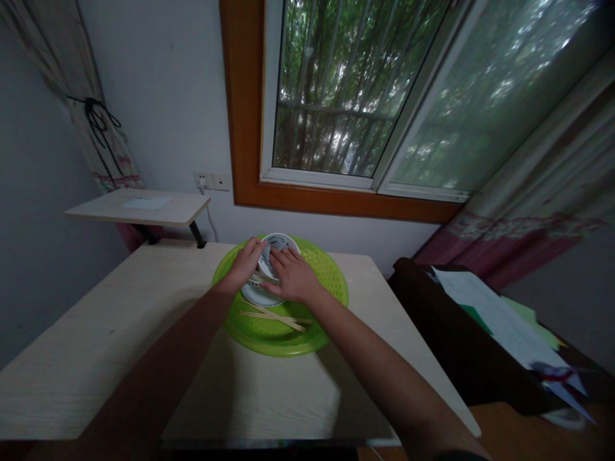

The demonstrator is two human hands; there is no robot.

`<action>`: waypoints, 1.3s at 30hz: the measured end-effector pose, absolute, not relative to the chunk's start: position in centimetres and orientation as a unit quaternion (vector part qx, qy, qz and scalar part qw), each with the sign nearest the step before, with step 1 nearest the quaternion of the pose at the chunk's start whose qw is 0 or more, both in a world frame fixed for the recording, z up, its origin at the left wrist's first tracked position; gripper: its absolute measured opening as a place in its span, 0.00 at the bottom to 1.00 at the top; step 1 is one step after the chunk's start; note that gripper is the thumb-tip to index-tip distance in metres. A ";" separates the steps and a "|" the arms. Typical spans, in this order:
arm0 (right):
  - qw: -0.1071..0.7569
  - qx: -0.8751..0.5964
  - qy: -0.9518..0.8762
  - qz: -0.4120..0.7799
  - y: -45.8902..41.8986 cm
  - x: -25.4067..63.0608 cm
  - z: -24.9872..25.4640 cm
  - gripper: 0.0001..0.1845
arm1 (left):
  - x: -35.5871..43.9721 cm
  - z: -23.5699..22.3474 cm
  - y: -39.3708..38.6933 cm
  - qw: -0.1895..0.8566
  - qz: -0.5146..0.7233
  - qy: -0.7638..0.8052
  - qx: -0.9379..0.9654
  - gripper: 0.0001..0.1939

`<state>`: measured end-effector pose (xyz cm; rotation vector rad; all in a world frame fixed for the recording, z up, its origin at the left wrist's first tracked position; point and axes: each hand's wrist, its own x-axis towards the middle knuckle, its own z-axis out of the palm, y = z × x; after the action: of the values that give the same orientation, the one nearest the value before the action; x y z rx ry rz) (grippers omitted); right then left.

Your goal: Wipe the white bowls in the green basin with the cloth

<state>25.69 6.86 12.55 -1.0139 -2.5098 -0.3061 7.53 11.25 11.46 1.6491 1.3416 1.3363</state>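
A white bowl [264, 262] with a grey pattern inside tilts toward me over a green perforated plastic basket [331, 282]. My left hand [246, 261] is closed on the bowl's left rim, thumb toward the top. My right hand [295, 276] lies across the bowl's inner right side, fingers stretched out and thumb pointing left near the lower rim. Beneath the bowl sits another white dish [259, 297], partly covered by the hands. Something pale and thin, too small to name, shows between the two dishes. Several wooden chopsticks [281, 318] lie crossed at the basket's near side.
The basket stands on a pale wooden table [120, 301] against the wall under a window [355, 89]. A small raised shelf [139, 206] is at the table's back left. Right of the table, a dark brown piece of furniture [446, 326] carries papers [500, 314].
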 end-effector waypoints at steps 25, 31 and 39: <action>0.163 -0.319 -0.930 -0.083 6.5 25.9 13.7 0.23 | 6.8 12.2 10.7 0.185 0.507 0.565 0.624 0.14; 0.218 -0.276 -0.936 -0.022 6.6 26.2 12.8 0.31 | 6.8 12.3 10.7 0.181 0.515 0.563 0.621 0.14; 0.214 -0.300 -0.930 -0.021 6.6 25.8 13.1 0.26 | 6.8 11.9 10.8 0.178 0.523 0.556 0.622 0.14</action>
<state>25.80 6.60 13.14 -0.8312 -2.5796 -0.0585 6.77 10.84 11.88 1.7583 1.5714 1.4791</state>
